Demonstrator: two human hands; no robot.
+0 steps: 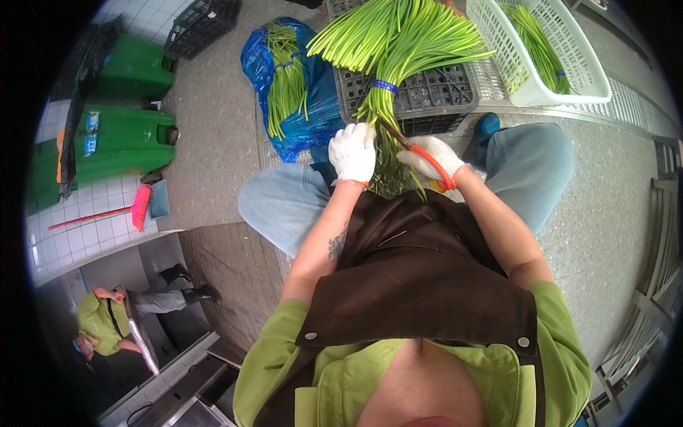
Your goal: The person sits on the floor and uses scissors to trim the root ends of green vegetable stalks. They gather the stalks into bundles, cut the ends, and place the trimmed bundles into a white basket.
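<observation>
My gloved left hand (353,152) is closed round the lower end of a bunch of garlic scapes (390,70), below its blue band. The long green stems fan out away from me over a black plastic crate (445,96). In my gloved right hand (431,156) are orange-handled scissors (442,171). Their dark blades reach the stems beside my left hand; whether they are open or shut I cannot tell. Thin, darker stem ends (388,171) hang down between my knees, over the brown apron (427,285).
Left of the crate, a blue plastic bag (321,107) holds another banded bunch (286,85). A white basket (594,92) with more scapes stands at the far right. Green bins (124,142) and a pink dustpan (140,206) are at left; a co-worker (107,320) is at lower left.
</observation>
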